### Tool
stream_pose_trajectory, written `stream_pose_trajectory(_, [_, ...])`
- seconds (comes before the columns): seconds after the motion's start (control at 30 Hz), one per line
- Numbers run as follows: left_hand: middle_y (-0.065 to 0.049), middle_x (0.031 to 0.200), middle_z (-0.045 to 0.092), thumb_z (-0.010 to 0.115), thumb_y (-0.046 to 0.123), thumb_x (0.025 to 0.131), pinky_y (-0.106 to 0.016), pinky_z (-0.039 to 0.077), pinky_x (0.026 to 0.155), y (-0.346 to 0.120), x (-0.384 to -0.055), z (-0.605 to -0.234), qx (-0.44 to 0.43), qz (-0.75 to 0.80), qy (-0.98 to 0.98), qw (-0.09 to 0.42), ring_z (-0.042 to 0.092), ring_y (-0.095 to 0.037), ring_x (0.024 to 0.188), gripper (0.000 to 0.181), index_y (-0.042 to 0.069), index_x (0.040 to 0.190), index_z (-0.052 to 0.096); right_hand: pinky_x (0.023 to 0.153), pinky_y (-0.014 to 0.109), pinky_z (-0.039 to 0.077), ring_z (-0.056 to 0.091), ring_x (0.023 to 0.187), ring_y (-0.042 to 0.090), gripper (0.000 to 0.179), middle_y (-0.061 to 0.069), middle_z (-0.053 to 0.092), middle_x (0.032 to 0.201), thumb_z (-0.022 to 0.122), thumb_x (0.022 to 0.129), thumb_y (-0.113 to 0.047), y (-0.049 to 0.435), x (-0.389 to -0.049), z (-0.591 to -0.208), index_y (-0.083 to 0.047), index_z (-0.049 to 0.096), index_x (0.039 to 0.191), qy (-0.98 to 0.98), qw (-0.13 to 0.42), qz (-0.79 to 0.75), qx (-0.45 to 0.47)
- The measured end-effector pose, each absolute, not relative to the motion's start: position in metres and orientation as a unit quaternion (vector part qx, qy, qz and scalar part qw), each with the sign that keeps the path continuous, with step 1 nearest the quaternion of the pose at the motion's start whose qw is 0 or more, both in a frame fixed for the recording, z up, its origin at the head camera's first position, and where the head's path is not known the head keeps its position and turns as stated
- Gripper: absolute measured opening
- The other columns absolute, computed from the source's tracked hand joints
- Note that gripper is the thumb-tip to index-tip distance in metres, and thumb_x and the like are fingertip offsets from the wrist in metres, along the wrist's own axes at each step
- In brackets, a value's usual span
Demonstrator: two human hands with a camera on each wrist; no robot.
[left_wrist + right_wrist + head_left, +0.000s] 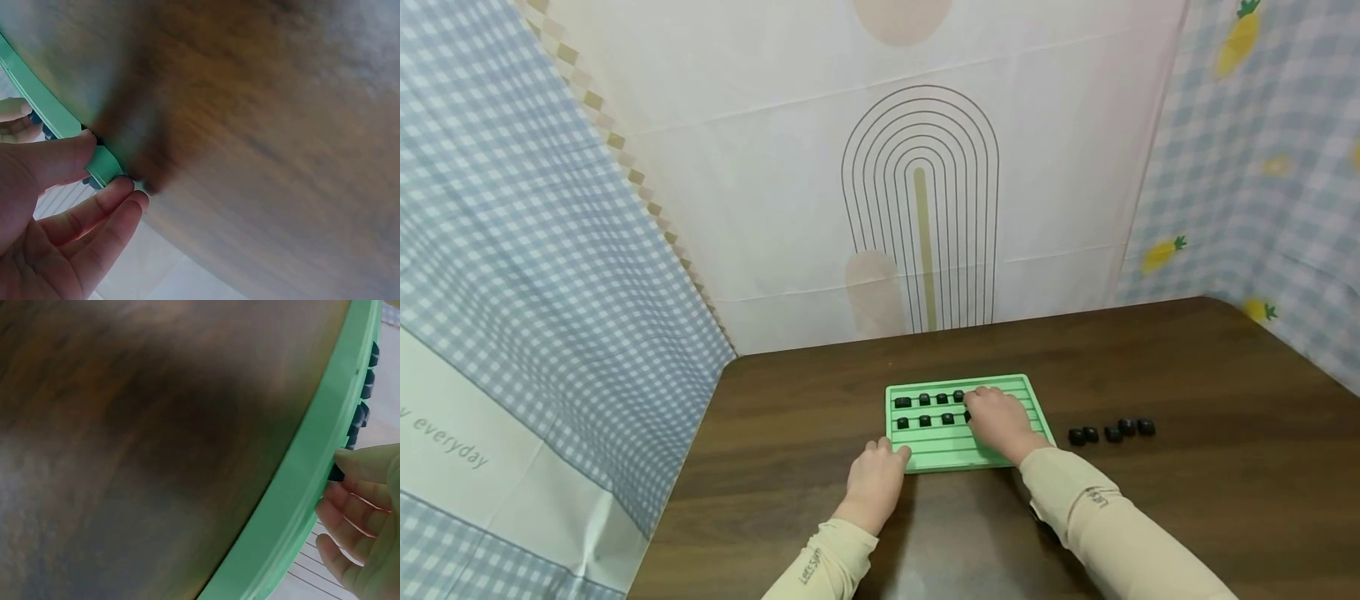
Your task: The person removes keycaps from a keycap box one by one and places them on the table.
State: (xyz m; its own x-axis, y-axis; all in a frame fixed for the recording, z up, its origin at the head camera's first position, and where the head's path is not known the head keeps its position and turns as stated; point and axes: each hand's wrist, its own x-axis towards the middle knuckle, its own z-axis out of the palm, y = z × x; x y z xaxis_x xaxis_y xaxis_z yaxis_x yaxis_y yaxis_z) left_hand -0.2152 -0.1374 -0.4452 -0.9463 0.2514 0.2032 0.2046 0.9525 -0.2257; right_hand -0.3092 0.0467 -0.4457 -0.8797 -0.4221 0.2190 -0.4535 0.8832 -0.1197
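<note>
A green ridged tray (955, 457) lies on the table with black keycaps (925, 421) set in two rows along its ridges. My left hand (876, 479) holds the tray's near left corner; in the left wrist view the thumb (69, 155) lies on the front edge and the fingers (112, 222) bend round the side. Over the right part of the tray, my right hand (1000, 421) pinches a black keycap (336, 473) at the right end of the rows. The right fingers partly hide that keycap.
Several loose black keycaps (1113, 434) lie on the brown wooden table (790, 425), right of the tray. A white patterned cloth (775, 208) hangs behind the table, and blue checked cloth (550, 208) hangs on the left.
</note>
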Motion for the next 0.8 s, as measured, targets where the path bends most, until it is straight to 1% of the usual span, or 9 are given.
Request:
stream_pose_trajectory(0.07, [-0.009,0.082,0.058,0.064,0.003,0.080,-0.030,0.052,0.053,-0.1374,-0.2159,-0.4445,-0.116,0.099,-0.981,0.121,0.055,-0.021,0.072,0.017,0.016,0.090,0.062,0.060,0.038,0.051,0.059,0.077,0.026,0.016,0.009,0.063,0.089,0.068,0.081,-0.014,0.0468,-0.3102,-0.4464,-0.006,0.065,0.094,-0.965,0.098,0.079,0.229])
stream_pose_trajectory(0.3, [-0.009,0.082,0.057,0.064,0.002,0.079,-0.030,0.052,0.053,-0.1374,-0.2161,-0.4429,-0.120,0.092,-0.982,0.116,0.055,-0.021,0.072,0.018,0.016,0.090,0.062,0.062,0.038,0.052,0.060,0.079,0.025,0.016,0.008,0.064,0.091,0.070,0.080,-0.017,0.0467,-0.3126,-0.4495,-0.008,0.066,0.093,-0.966,0.096,0.058,0.232])
stream_pose_trajectory(0.4, [-0.009,0.082,0.057,0.063,0.002,0.080,-0.030,0.052,0.053,-0.1381,-0.2164,-0.4432,-0.121,0.092,-0.982,0.113,0.055,-0.021,0.072,0.018,0.016,0.091,0.062,0.061,0.038,0.051,0.060,0.078,0.025,0.015,0.007,0.064,0.090,0.070,0.080,-0.016,0.0455,-0.3130,-0.4491,-0.009,0.066,0.092,-0.966,0.095,0.063,0.230])
stream_pose_trajectory(0.6, [-0.010,0.084,0.057,0.063,0.003,0.081,-0.031,0.052,0.054,-0.1399,-0.2163,-0.4430,-0.117,0.089,-0.984,0.103,0.055,-0.022,0.074,0.018,0.017,0.093,0.062,0.057,0.037,0.050,0.059,0.074,0.023,0.008,0.006,0.063,0.085,0.065,0.081,-0.011,0.0424,-0.3163,-0.4472,-0.009,0.067,0.089,-0.967,0.084,0.069,0.232])
stream_pose_trajectory(0.7, [-0.010,0.084,0.057,0.062,0.003,0.082,-0.031,0.052,0.054,-0.1385,-0.2159,-0.4434,-0.115,0.084,-0.984,0.102,0.055,-0.022,0.075,0.018,0.017,0.093,0.062,0.056,0.036,0.050,0.059,0.075,0.023,0.008,0.006,0.063,0.085,0.064,0.082,-0.010,0.0434,-0.3165,-0.4464,-0.008,0.067,0.090,-0.967,0.076,0.075,0.230])
stream_pose_trajectory(0.8, [-0.010,0.085,0.057,0.062,0.004,0.082,-0.031,0.052,0.054,-0.1361,-0.2153,-0.4439,-0.112,0.086,-0.985,0.100,0.055,-0.022,0.076,0.017,0.017,0.094,0.062,0.056,0.036,0.050,0.061,0.078,0.023,0.011,0.007,0.064,0.088,0.063,0.081,-0.009,0.0464,-0.3160,-0.4447,-0.008,0.068,0.092,-0.966,0.072,0.102,0.226])
